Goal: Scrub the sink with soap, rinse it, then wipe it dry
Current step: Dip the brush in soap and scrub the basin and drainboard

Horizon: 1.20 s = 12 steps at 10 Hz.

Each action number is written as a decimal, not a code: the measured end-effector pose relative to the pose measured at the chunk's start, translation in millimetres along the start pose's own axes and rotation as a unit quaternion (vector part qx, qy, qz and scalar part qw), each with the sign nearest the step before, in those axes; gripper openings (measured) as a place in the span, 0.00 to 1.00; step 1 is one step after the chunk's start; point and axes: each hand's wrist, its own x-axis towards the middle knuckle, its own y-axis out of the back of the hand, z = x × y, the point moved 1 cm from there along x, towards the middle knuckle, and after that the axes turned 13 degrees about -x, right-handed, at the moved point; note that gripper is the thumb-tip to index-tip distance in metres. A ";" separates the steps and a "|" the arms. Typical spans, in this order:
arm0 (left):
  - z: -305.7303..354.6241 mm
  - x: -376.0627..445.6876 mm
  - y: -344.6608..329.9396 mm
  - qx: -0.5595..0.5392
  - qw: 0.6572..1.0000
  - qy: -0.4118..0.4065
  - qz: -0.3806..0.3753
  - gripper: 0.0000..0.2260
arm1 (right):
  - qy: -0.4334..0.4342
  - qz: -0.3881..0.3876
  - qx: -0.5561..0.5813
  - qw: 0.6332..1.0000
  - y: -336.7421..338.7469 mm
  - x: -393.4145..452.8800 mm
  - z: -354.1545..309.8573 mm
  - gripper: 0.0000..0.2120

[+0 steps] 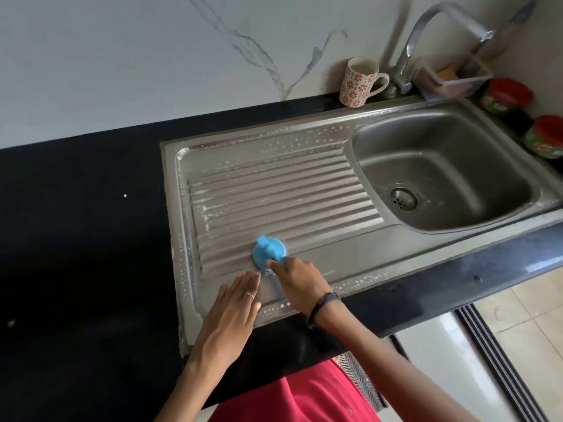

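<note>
It was a home kitchen: a steel sink [304, 153] sat in a black tabletop [76, 239], with a tap [426, 35] and floral mug [361, 82] behind it.

The scrubber's [269, 250] underside is hidden against the sink [304, 141], and the two blurred jars' [545, 136] labels cannot be read

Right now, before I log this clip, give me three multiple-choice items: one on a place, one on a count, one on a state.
1. Where is the round blue scrubber?
A. in the basin
B. on the steel sink's ribbed drainboard
C. on the black counter

2. How many red-lidded green jars stand at the right?
A. one
B. two
C. three

3. How is the left hand?
A. flat, fingers straight
B. gripping the floral mug
C. in a fist

Key: B, it lies on the drainboard's near ribs under the right hand; B, two show; A, it rests flat on the sink's front edge.
</note>
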 end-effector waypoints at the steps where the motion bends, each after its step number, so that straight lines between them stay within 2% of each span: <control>1: -10.6 -18.2 9.9 -0.004 0.999 0.052 0.014 0.29 | 0.034 0.024 -0.057 0.998 13.0 22.4 -7.7 0.20; 2: -25.0 -39.9 12.8 -0.032 0.993 0.100 0.045 0.34 | 0.033 0.049 -0.123 0.991 25.8 43.7 -5.2 0.19; 3: -31.7 -60.8 13.6 -0.013 0.991 0.121 0.063 0.33 | 0.063 0.041 -0.129 0.989 0.4 27.7 -23.8 0.19; 4: -33.5 -71.9 17.7 -0.020 0.986 0.144 0.077 0.33 | 0.075 -0.020 -0.098 0.992 -33.4 -7.7 -38.5 0.22; 5: -34.6 -76.6 20.2 -0.032 0.980 0.176 0.084 0.34 | 0.080 -0.029 -0.066 0.994 -46.0 -9.7 -62.7 0.22; 6: -35.7 -75.0 19.3 -0.025 0.978 0.190 0.081 0.36 | 0.102 -0.004 -0.071 0.992 -33.8 22.9 -95.3 0.20; 7: -34.6 -74.6 18.9 -0.025 0.977 0.195 0.076 0.37 | 0.133 -0.001 -0.070 0.989 -22.9 48.7 -111.5 0.17; 9: -31.5 -80.4 27.5 -0.053 0.971 0.229 0.040 0.39 | 0.137 -0.060 -0.029 0.988 -40.9 -32.8 -69.6 0.16; 10: -33.3 -82.6 24.4 -0.047 0.971 0.230 0.050 0.39 | 0.104 -0.071 -0.060 0.990 -39.9 -43.2 -64.5 0.17; 12: -29.4 -79.9 21.8 -0.053 0.974 0.205 0.076 0.41 | 0.104 -0.050 -0.036 0.993 -33.9 14.8 -104.7 0.19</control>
